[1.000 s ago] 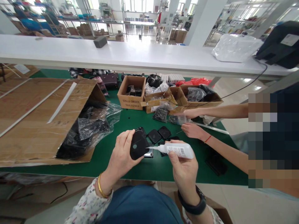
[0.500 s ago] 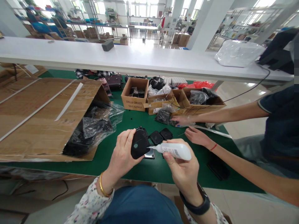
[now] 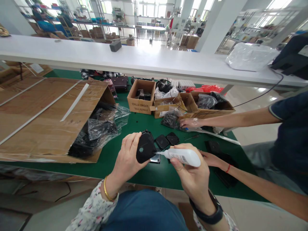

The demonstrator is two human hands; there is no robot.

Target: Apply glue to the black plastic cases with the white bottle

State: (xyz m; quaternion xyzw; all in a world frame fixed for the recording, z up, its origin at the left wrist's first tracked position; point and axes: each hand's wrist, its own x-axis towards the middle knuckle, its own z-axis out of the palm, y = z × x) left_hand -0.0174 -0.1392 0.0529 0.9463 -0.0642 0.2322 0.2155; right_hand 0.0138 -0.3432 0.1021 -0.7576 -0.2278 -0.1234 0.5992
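My left hand grips a black plastic cover by its left side, tilted above the table. A pale round spot shows on its face. In my right hand is a white glue bottle, lying almost level, its thin nozzle pointing left at the cover's lower right edge. Whether the tip touches cannot be made out. Just below the cover a silvery metal part is partly hidden. Two smaller black square covers lie on the green table beyond my hands.
To the right, a co-worker's hands reach over the table near a bag of black parts, a screwdriver and black pieces. Cardboard boxes line the back. A large carton covers the left. A white shelf crosses above.
The co-worker's nearer hand has moved down and right, toward the black pieces, leaving the screwdriver in view. My hands keep nearly the same hold, and the whole view has shifted slightly.
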